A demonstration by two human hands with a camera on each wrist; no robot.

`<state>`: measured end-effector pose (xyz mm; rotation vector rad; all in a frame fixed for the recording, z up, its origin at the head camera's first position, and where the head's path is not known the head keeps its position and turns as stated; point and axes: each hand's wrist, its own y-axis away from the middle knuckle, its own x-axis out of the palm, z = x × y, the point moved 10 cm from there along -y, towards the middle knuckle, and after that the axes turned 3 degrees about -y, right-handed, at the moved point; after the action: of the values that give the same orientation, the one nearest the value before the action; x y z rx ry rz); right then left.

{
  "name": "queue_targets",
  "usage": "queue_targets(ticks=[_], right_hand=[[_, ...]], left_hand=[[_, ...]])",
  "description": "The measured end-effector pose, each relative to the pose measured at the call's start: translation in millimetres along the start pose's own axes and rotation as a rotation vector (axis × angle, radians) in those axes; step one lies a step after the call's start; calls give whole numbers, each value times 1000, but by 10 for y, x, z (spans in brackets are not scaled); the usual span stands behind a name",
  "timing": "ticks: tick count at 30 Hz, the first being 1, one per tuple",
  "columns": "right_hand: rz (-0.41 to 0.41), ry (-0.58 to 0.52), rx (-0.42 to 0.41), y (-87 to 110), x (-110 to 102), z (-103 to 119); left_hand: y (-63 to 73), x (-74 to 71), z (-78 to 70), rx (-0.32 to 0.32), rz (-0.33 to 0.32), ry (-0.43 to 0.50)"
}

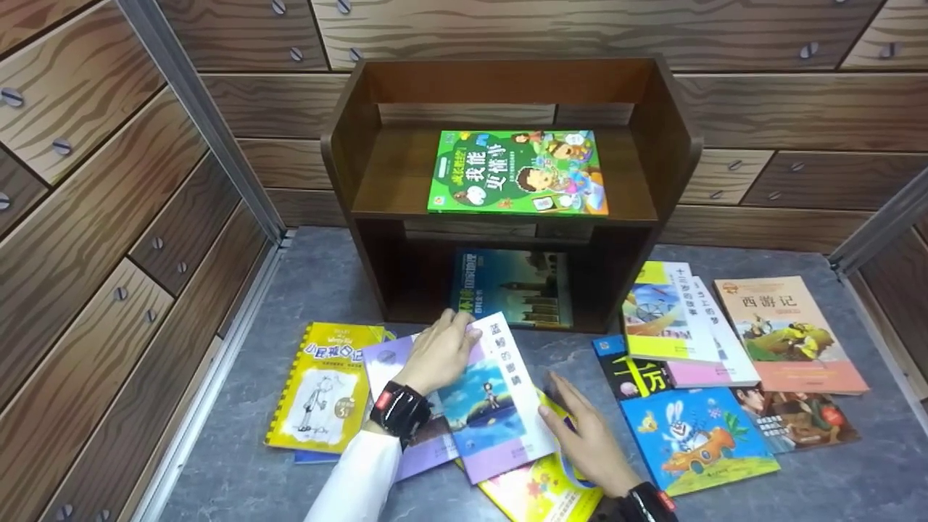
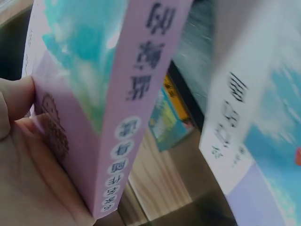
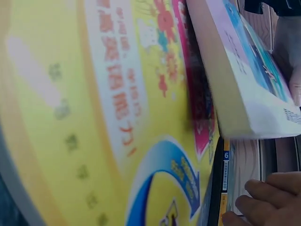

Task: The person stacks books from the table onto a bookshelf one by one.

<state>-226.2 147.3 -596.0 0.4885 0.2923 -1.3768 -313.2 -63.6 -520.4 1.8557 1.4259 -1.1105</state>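
My left hand (image 1: 438, 352) grips the upper left edge of a white and purple paperback (image 1: 487, 395) with a blue sea picture on its cover. In the left wrist view the thumb lies against this book, and its purple spine (image 2: 134, 103) faces the camera. My right hand (image 1: 591, 442) is just right of the book's lower right edge, fingers stretched out and holding nothing. Under that hand lies a yellow book (image 1: 540, 493), partly covered by the paperback. Another purple book (image 1: 428, 453) lies beneath my left wrist.
A dark brown two-tier shelf (image 1: 337, 156) stands ahead. A green book (image 1: 518, 174) lies on its upper board and a dark blue book (image 1: 511, 286) in the lower bay. A yellow comic book (image 1: 319, 399) is at left; several books, including a blue rabbit book (image 1: 699, 438), spread at right.
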Motion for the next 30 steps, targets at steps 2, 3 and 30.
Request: queue_targets(ticks=[2, 3, 30], right_hand=[[-35, -14, -21, 20, -66, 30], [-55, -20, -34, 28, -101, 47], [-360, -508, -211, 301, -474, 303]], left_hand=[[19, -42, -50, 2, -17, 30], [27, -61, -75, 3, -25, 45], [190, -191, -211, -216, -336, 519]])
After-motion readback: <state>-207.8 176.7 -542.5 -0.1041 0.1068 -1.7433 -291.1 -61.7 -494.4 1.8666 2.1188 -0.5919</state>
